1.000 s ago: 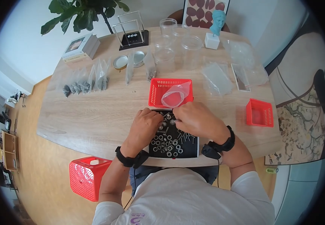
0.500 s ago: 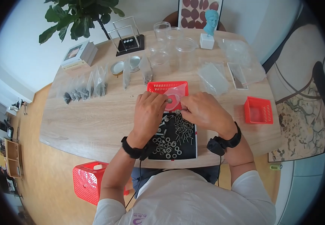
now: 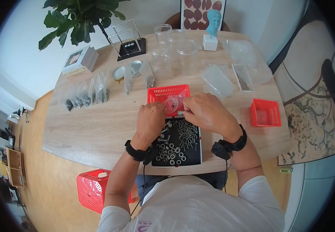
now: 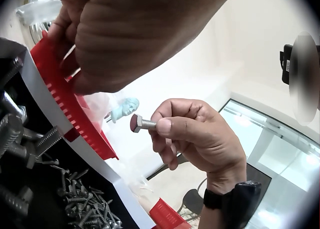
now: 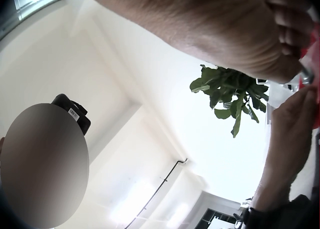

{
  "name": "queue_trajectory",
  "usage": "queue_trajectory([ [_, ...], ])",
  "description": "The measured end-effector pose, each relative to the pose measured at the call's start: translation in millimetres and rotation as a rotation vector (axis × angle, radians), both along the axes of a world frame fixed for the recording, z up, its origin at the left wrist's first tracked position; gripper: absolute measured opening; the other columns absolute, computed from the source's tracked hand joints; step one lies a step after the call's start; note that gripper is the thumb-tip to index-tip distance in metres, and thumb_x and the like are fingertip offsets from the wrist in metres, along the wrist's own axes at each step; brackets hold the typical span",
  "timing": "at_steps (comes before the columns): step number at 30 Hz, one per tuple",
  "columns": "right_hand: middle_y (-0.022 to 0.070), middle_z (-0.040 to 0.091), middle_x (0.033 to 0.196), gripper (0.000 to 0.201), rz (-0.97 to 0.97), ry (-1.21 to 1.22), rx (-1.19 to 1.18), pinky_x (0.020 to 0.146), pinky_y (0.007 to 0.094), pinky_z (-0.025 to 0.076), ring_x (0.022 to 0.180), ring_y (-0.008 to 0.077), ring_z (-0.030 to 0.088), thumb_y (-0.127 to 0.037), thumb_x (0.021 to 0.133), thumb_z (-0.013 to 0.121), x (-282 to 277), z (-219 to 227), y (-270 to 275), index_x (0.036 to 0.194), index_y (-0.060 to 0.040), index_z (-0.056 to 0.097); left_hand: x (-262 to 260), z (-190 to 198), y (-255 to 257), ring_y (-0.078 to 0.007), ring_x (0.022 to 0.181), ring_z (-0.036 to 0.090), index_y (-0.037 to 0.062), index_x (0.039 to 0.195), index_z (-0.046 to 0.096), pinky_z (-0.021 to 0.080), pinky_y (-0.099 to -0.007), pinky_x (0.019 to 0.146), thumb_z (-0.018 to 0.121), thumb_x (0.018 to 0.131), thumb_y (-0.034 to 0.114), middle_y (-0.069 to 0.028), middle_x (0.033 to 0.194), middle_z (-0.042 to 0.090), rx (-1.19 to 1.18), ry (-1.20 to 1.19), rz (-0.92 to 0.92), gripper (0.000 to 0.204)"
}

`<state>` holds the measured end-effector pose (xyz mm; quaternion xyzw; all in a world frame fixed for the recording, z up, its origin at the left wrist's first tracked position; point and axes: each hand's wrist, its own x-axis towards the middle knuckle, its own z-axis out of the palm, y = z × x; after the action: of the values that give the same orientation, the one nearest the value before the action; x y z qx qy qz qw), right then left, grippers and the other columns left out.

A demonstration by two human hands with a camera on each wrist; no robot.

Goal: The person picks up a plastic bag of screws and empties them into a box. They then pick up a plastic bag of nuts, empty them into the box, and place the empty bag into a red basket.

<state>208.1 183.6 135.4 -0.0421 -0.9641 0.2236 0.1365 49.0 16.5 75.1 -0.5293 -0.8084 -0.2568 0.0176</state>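
Our right hand point(image 3: 210, 113): thumb and fingers pinching one hex bolt point(image 4: 145, 124), above the far edge of the black tray point(image 3: 190, 157). Our left hand point(image 3: 150, 123): at the tray's far-left corner, beside the red basket point(image 3: 154, 95); grip, we cannot tell. Clear bag point(image 3: 174, 103): inside the basket. Loose screws point(image 3: 188, 133) and nuts point(image 3: 172, 156): in the tray, at the tabletop's point(image 3: 94, 127) near edge.

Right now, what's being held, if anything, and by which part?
Right hand pinches a silver, hex-headed metal bolt by the end of its threaded shank. Left hand: can't tell if it holds anything.
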Motion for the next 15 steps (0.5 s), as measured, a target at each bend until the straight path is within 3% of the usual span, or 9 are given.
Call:
queue_trajectory([
  [3,0.0217,0.068,0.077,0.019,-0.005,0.044,-0.014,0.068,0.0513,0.051,0.075,0.0437,0.067,-0.018,0.087,0.070,-2,-4,2,0.083,-0.0006,0.065,-1,-1,5,-0.0405,0.094,0.069,-0.0005,0.108,0.074,0.054,-0.0500,0.082,0.066,0.093,0.005,-0.0201,0.105,0.071,-0.081,-0.003,0.002,0.018],
  [8,0.0225,0.069,0.078,0.019,-0.023,0.079,-0.024,0.069,0.0517,0.053,0.077,0.0436,0.068,-0.017,0.088,0.069,-5,0,-1,0.083,0.0009,0.065,-3,-5,11,-0.0411,0.095,0.069,-0.0020,0.110,0.074,0.056,-0.0476,0.084,0.063,0.088,-0.005,-0.0203,0.102,0.069,0.159,-0.117,-0.046,0.024],
  [15,0.0204,0.069,0.077,0.020,-0.063,0.137,0.015,0.068,0.0527,0.054,0.077,0.0425,0.069,-0.018,0.090,0.070,-13,-10,-2,0.085,0.0005,0.064,1,5,11,-0.0400,0.096,0.070,-0.0019,0.107,0.075,0.056,-0.0465,0.084,0.066,0.088,0.000,-0.0199,0.100,0.069,0.243,-0.140,-0.047,0.021],
])
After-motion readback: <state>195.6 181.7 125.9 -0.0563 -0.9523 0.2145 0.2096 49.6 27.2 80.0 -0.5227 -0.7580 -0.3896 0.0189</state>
